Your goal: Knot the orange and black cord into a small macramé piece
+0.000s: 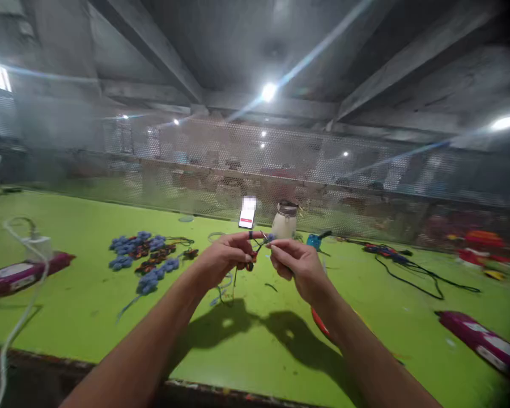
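Note:
Above the green table, my left hand (227, 255) is closed round a small red-and-black yarn piece (250, 262), its forefinger stretched out to the right. Loose yarn tails (234, 280) dangle below that piece. My right hand (300, 263) is pinched, its fingertips almost meeting the left forefinger. A thin dark strand (260, 245) runs between the two hands, and a small blue bit (271, 237) shows just above the right fingertips. What exactly the right fingers grip is too small to tell.
Blue and dark multicoloured yarn flowers (148, 277) lie left on the green table (238, 368). A lit phone (247, 215) and a jar (284, 224) stand behind my hands. Dark cords (408, 266) lie right. Purple tools (21, 275) sit at both sides; a white cable (38, 294) crosses the left edge.

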A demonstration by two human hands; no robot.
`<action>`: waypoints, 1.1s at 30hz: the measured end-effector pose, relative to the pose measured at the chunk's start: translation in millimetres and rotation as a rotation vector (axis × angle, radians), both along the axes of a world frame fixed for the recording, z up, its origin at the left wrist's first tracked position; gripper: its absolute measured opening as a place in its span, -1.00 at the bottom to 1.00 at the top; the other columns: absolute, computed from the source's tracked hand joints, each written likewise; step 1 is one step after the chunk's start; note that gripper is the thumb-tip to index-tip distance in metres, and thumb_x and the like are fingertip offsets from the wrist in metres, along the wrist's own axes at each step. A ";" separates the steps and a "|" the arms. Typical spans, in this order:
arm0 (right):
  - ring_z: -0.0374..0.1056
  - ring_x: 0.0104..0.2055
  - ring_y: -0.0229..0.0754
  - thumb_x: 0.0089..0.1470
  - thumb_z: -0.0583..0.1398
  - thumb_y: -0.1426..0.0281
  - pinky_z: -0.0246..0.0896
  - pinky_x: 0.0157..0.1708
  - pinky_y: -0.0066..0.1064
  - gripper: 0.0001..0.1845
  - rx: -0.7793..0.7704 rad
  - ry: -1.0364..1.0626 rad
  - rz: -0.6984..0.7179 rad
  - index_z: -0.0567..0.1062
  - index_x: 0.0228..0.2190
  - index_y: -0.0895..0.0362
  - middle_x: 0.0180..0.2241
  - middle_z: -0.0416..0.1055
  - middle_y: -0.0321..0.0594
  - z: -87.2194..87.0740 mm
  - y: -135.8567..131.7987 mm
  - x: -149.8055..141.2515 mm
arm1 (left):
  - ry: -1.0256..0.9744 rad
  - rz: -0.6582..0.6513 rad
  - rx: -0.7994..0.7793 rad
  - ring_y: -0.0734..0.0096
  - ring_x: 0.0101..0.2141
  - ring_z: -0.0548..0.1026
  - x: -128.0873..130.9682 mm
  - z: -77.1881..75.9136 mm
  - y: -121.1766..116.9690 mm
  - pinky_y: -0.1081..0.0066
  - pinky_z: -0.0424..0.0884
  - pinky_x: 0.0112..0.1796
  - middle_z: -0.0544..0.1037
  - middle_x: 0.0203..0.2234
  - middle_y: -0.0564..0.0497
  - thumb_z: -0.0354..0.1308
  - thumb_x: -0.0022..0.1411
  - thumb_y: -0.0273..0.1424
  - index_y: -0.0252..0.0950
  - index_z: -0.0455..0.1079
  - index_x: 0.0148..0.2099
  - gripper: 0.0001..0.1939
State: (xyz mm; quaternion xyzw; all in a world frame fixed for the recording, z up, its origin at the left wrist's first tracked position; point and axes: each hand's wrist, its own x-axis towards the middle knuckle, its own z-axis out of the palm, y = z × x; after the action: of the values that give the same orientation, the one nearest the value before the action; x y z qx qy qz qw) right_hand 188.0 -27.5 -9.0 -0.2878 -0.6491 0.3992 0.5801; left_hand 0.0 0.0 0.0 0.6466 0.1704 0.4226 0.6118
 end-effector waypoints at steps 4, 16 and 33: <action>0.02 -0.72 -0.45 0.00 0.22 0.34 -0.11 -0.73 -0.54 -0.80 -0.029 -0.033 0.031 0.50 -0.30 0.18 -0.66 0.28 -0.38 -1.8 3.1 -0.8 | 0.041 -0.074 0.025 0.55 -0.54 0.30 5.6 -0.9 1.9 0.50 0.18 -0.54 0.35 -0.51 0.08 0.07 -0.10 -0.69 -0.18 0.20 0.17 -0.26; 0.05 -0.72 -0.44 -0.04 0.21 0.39 -0.06 -0.72 -0.53 -0.65 -0.076 -0.172 0.037 0.52 -0.16 0.17 -0.69 0.25 -0.39 4.5 1.8 3.3 | 0.069 -0.092 0.058 0.51 -0.51 0.33 4.6 1.1 -2.1 0.48 0.25 -0.52 0.34 -0.52 0.11 0.07 -0.09 -0.71 -0.07 -0.10 0.28 -0.08; -0.01 -0.74 -0.43 -0.04 0.18 0.37 -0.10 -0.73 -0.53 -0.60 -0.055 -0.286 -0.147 0.48 -0.14 0.28 -0.73 0.17 -0.45 5.2 2.9 3.8 | 0.370 0.420 0.657 0.57 -0.57 0.23 17.7 -1.2 -10.3 0.52 0.17 -0.54 0.24 -0.61 0.19 0.03 -0.02 -0.63 -0.21 -0.02 0.27 -0.22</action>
State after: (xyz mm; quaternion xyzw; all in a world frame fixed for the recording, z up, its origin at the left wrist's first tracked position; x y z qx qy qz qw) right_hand 191.8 -24.5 -3.8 -0.4041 -0.6912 0.3282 0.5012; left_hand 17.7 -10.3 -1.2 0.8233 0.2616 0.4464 0.2333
